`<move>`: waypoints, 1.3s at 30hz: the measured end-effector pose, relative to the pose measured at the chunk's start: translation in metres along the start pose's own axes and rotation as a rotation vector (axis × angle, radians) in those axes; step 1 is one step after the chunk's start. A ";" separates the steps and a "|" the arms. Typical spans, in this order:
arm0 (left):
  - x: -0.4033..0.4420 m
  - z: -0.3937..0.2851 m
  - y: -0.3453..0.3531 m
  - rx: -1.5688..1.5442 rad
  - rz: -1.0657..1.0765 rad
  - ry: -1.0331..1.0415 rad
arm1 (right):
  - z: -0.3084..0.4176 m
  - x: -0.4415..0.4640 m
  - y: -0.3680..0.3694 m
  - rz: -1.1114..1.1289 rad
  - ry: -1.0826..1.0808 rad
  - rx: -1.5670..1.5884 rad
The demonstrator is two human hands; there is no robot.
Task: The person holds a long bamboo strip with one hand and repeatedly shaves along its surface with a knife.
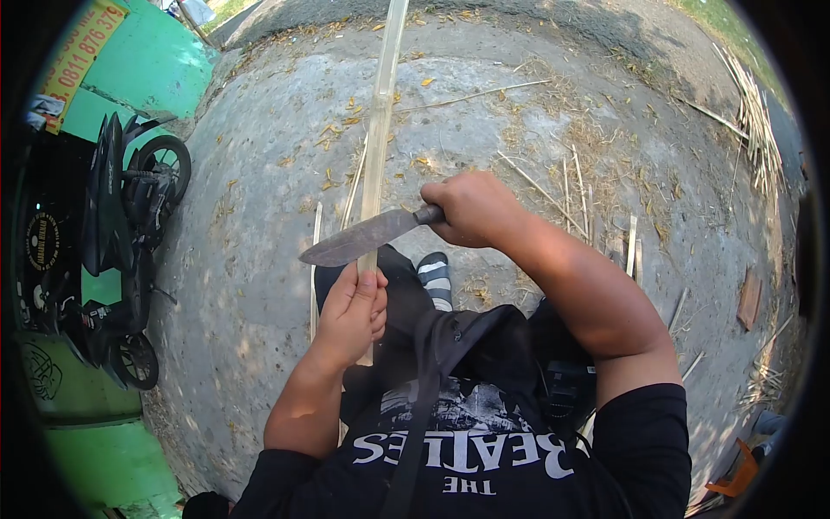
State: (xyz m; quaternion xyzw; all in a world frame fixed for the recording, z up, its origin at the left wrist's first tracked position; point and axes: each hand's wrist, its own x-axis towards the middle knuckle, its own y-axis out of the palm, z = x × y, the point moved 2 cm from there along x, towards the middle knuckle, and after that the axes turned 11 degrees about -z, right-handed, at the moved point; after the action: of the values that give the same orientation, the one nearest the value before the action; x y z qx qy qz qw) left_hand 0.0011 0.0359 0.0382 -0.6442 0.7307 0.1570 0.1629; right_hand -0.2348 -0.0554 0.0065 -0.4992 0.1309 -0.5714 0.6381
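My left hand [353, 313] is closed around the lower part of a long pale bamboo strip [378, 138], which runs up and away from me past the top of the view. In my right hand [471, 208] is the dark handle of a broad-bladed knife [363, 238]. Its blade lies across the strip just above my left fingers and points to the left. Whether the edge has cut into the bamboo I cannot tell.
A parked motorcycle [130, 233] stands at the left by a green wall [156, 73]. Thin bamboo sticks [545, 195] and dry leaves lie on the concrete ground [259, 173]. A bundle of sticks [754, 121] lies at the far right, and a brown wood piece [750, 298] nearer.
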 end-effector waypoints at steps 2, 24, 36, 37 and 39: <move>0.000 0.006 0.004 0.036 -0.011 0.007 | -0.006 0.004 -0.002 0.067 0.036 -0.054; -0.011 0.011 0.011 -0.003 0.098 -0.096 | -0.049 0.011 -0.015 0.030 0.256 -0.021; -0.019 0.010 0.011 0.047 0.013 -0.038 | -0.041 0.005 -0.009 -0.027 0.162 0.052; -0.019 0.009 0.013 0.032 0.016 -0.055 | -0.035 0.002 -0.006 -0.018 0.153 0.073; -0.016 0.014 0.008 0.053 0.008 -0.035 | -0.020 -0.001 0.002 -0.020 0.020 0.092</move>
State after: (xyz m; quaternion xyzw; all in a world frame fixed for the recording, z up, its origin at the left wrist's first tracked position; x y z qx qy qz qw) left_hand -0.0046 0.0577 0.0329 -0.6338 0.7341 0.1498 0.1921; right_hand -0.2487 -0.0640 -0.0048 -0.4649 0.1060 -0.5884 0.6531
